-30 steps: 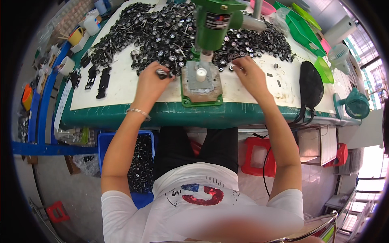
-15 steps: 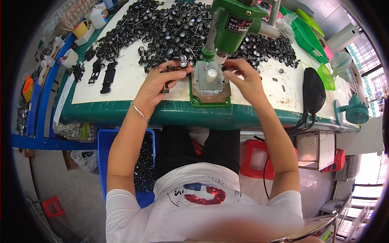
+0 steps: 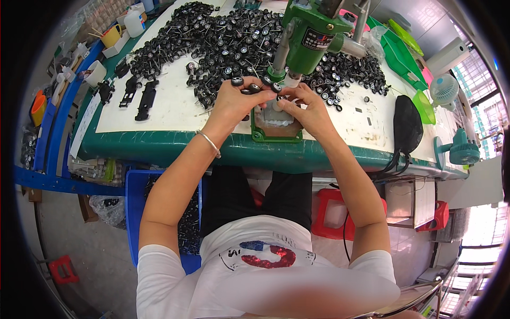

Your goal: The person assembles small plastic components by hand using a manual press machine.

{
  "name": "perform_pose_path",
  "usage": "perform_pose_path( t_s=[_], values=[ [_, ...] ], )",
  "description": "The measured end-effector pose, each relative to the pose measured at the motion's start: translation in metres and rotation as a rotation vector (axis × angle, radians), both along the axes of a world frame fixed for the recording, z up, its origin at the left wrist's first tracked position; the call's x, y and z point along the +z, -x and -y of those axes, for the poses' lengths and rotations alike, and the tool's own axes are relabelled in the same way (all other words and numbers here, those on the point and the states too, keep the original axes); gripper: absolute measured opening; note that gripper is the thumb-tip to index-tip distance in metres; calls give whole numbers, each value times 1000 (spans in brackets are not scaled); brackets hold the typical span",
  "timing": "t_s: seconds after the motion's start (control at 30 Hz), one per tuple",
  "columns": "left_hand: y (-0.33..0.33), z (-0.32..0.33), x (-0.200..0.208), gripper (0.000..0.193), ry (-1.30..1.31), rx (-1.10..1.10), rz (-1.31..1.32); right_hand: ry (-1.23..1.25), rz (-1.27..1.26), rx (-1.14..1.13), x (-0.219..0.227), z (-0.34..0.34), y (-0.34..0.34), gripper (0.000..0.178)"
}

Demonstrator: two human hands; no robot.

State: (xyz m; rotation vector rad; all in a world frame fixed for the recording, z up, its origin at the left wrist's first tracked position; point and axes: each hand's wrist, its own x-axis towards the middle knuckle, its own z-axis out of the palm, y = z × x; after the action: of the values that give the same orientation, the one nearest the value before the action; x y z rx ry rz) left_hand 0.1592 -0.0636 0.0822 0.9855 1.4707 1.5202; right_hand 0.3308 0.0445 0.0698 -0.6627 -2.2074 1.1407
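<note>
My left hand (image 3: pixel 234 106) is closed around several small black toy wheels (image 3: pixel 255 88) with silvery hubs, some on thin axles. It sits just left of the head of a green bench press (image 3: pixel 305 45). From the right, my right hand (image 3: pixel 309 109) pinches a small dark wheel (image 3: pixel 280 98) between thumb and fingertips, close to the wheels in my left hand. Both hands are over the press's base (image 3: pixel 276 135), under its ram, and partly hide the pale round post on its plate.
A large heap of wheels and axles (image 3: pixel 228 48) covers the back of the white tabletop. Black toy chassis (image 3: pixel 146 100) lie at left. A black cloth bag (image 3: pixel 408 125) and a small green fan (image 3: pixel 464 146) are at right. Below stands a blue bin (image 3: pixel 136 212) of parts.
My left hand has moved right and slightly up with its wheels, toward the press plate. My right hand has shifted left, and the hands now nearly meet under the ram.
</note>
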Motion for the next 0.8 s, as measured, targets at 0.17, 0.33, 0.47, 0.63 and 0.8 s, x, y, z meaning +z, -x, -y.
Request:
perform_pose_path(
  t_s=[0.17,0.33,0.47,0.63,0.8],
  values=[
    [-6,-9,-4,15,-30,-27,4,59,-83,-57,7,-18,-10,47],
    [-12,-17,-7,18,-38,-73,148,256,-334,-206,55,-67,-30,36],
    [-22,-22,-5,31,-45,31,186,270,-608,-88,130,-86,-17,35],
    [-17,-23,0,38,15,90,137,403,-652,-180,225,-62,35,28],
    [-17,-26,11,42,-1,19,36,320,-663,110,226,-151,40,24]
  ],
)
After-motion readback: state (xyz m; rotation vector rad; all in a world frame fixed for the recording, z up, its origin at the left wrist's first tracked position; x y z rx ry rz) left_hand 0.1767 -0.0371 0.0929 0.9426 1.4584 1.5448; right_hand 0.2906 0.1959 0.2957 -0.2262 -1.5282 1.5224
